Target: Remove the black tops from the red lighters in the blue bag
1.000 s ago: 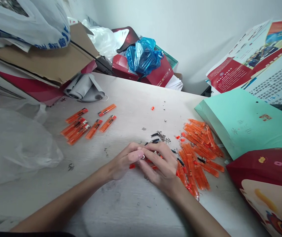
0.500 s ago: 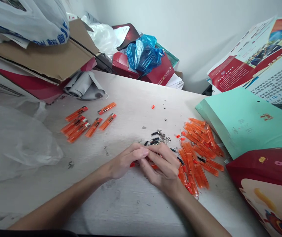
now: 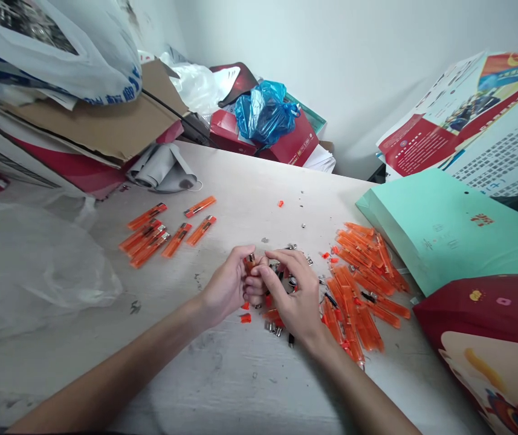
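Observation:
My left hand (image 3: 226, 284) is closed around a lighter (image 3: 250, 258), whose metal top shows above its curled fingers; most of the body is hidden. Close beside it, my right hand (image 3: 297, 296) has its thumb tip against the left fingers, with its index finger bent above and apart from the thumb. Below and behind the hands lie small metal and black lighter parts (image 3: 277, 329). A pile of orange lighter bodies (image 3: 353, 302) spreads to the right. Several orange lighters with metal tops (image 3: 150, 238) lie in a group at the left.
A translucent plastic bag (image 3: 36, 272) covers the table's left side. Behind it stands a cardboard box (image 3: 100, 130), with a grey cloth-like roll (image 3: 161, 169) alongside. At the right are a mint-green paper bag (image 3: 449, 229) and a dark red bag (image 3: 489, 302). Red bits (image 3: 245, 318) lie near the hands.
My right hand's fingers have drawn back from the left hand and parted. The left hand has turned upward, bringing the lighter's metal top into sight. The camera view has tilted slightly up.

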A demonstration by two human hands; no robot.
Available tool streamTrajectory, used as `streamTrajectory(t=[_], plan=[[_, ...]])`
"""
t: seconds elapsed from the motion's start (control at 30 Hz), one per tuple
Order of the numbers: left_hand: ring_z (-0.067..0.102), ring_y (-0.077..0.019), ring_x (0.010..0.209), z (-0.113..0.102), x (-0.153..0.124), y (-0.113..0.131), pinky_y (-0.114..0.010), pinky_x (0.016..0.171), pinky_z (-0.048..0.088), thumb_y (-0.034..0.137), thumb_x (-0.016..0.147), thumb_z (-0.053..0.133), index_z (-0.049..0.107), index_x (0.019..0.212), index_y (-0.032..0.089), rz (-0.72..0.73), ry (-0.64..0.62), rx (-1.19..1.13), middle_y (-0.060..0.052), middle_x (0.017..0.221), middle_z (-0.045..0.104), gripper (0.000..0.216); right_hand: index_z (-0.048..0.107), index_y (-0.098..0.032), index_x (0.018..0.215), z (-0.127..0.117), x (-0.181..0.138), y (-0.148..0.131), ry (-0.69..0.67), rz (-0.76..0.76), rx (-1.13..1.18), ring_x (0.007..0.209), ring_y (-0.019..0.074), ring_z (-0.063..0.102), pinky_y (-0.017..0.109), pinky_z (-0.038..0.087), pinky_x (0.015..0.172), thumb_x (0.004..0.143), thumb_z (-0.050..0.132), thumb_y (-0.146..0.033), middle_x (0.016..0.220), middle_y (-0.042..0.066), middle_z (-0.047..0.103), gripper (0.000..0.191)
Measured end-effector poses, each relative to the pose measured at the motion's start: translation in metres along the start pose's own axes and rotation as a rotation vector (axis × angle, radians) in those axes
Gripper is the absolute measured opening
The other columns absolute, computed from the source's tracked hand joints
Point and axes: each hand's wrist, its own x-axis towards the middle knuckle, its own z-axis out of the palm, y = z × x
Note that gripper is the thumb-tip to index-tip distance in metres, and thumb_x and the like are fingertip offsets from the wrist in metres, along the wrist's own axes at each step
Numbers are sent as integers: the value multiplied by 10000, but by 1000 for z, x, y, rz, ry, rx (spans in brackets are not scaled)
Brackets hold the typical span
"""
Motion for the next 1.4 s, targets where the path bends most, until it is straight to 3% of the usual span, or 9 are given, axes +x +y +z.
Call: streamTrajectory(t=[0.2, 0.37, 0.5, 0.73, 0.87, 1.1, 1.27, 1.4], plan=[[203, -122, 555, -1, 2, 2, -213, 504, 277, 620, 970, 469, 398, 757, 232, -8, -8, -13, 81, 625, 255, 448, 739, -212, 1155, 0, 1, 0, 11, 49, 33, 915, 195, 690, 357, 582, 775, 999, 676, -227, 1055, 72, 760, 169], [287, -136, 590, 1, -1, -4, -248, 536, 330, 700, 972, 498, 485, 804, 217, 18, -43, 84, 51, 673, 342, 512, 741, -230, 1169, 1, 1, 2, -31, 72, 74, 955, 198, 698, 349, 587, 773, 998, 679, -233, 1081, 78, 753, 182], [312, -148, 617, 0, -2, -10, -281, 566, 351, 668, 1014, 463, 487, 782, 215, 107, -46, 199, 34, 701, 376, 510, 754, -223, 1051, -1, 2, -1, -24, 0, 74, 987, 210, 711, 382, 599, 828, 991, 692, -218, 1050, 77, 750, 86], [418, -186, 721, -5, -10, -12, -327, 671, 431, 612, 1027, 497, 544, 788, 208, 263, -33, 346, -8, 780, 477, 471, 739, -211, 1087, -3, 3, -10, 3, -188, 23, 846, 192, 685, 394, 605, 781, 984, 709, -183, 1000, 68, 735, 111], [447, -198, 708, -3, -14, -12, -346, 672, 446, 689, 1030, 400, 566, 792, 209, 285, -61, 380, -11, 756, 487, 562, 740, -231, 1124, -3, 1, -14, 25, -268, -23, 757, 173, 667, 370, 593, 715, 984, 713, -160, 984, 56, 748, 159], [468, -207, 766, -6, -15, -16, -356, 720, 453, 798, 991, 374, 578, 846, 201, 321, -60, 436, -26, 827, 514, 648, 718, -236, 1196, -2, -3, -18, 30, -311, -13, 839, 198, 729, 374, 607, 734, 983, 695, -102, 1041, 68, 792, 253], [443, -202, 731, -10, -14, -16, -356, 703, 421, 751, 1011, 390, 545, 788, 206, 348, -69, 490, -14, 765, 481, 609, 718, -217, 1191, -2, -4, -17, 39, -312, -7, 854, 201, 728, 373, 600, 745, 975, 702, -87, 1030, 75, 783, 253], [408, -188, 722, -8, -10, -11, -342, 696, 378, 615, 1003, 506, 496, 729, 205, 362, -111, 544, -5, 741, 459, 494, 719, -209, 1127, 0, -2, -13, 56, -331, -8, 804, 197, 692, 363, 580, 699, 962, 702, -84, 964, 68, 767, 207]])
